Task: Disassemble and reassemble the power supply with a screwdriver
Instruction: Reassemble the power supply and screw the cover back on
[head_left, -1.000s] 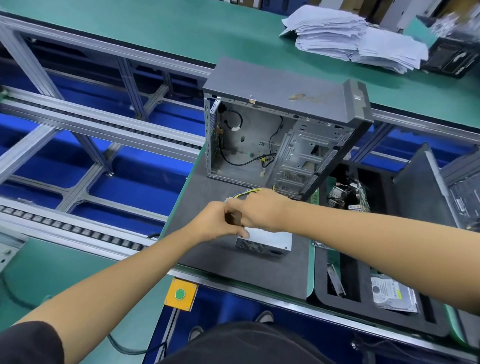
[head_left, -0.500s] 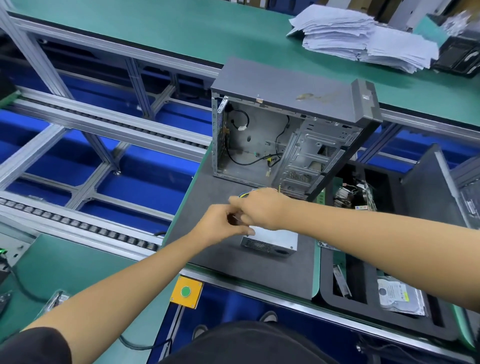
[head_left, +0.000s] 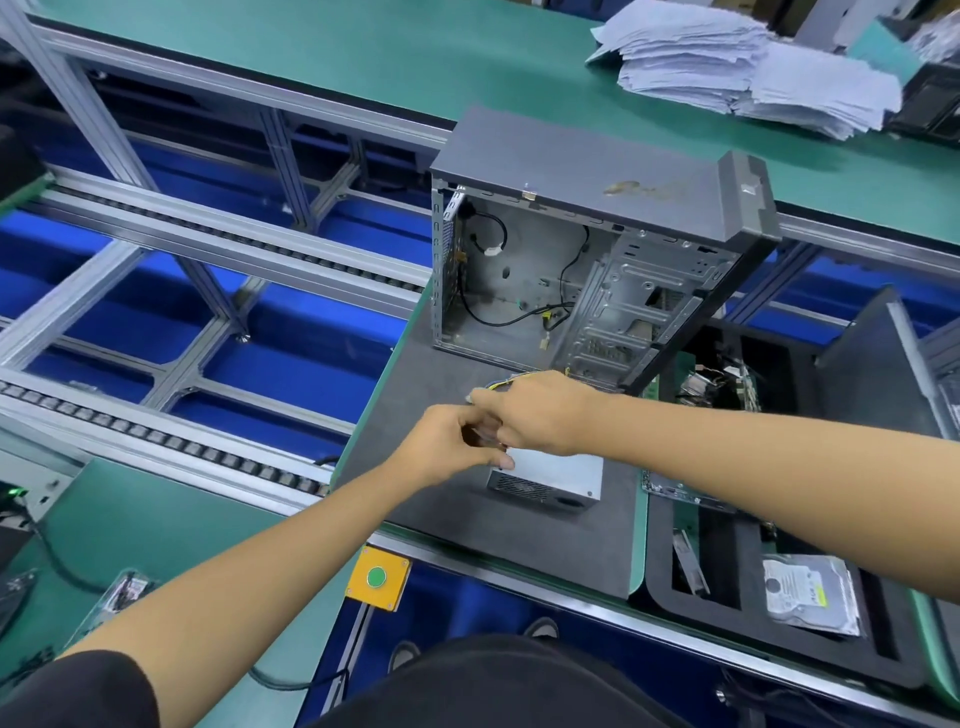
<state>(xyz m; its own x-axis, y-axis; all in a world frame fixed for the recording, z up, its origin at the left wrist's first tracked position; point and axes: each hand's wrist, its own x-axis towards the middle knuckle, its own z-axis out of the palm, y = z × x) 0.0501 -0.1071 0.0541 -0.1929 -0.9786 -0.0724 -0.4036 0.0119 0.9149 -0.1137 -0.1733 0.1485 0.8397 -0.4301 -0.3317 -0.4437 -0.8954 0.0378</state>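
Fingers (head_left: 475, 434) of the left hand (head_left: 447, 447) are curled inward over the near left corner of the power supply (head_left: 550, 475); whatever they pinch there is too small and shadowed to tell. Those of the right hand (head_left: 540, 415) are bent down against the same corner, touching the left hand, and their grip cannot be made out either.

A green desk (head_left: 363, 57) stretches across the far side, with a metal frame (head_left: 182, 244) of rails and rollers over blue panels to the left. On a dark grey mat (head_left: 415, 374) stands an open computer case (head_left: 587, 249), upright, its side panel off, black cables (head_left: 483, 291) hanging inside. Right of the mat lies a black foam tray (head_left: 675, 597) with several compartments; a hard drive (head_left: 808, 592) sits in the near one and circuit boards (head_left: 717, 384) in the far one.

A stack of white papers (head_left: 748, 73) rests on the far desk. The power supply, a silver box with a vented front, lies flat on the mat just in front of the case, under both hands. Yellow and black wires (head_left: 511, 382) show behind the right hand. A yellow box with a green button (head_left: 376, 577) hangs at the near edge of the desk.
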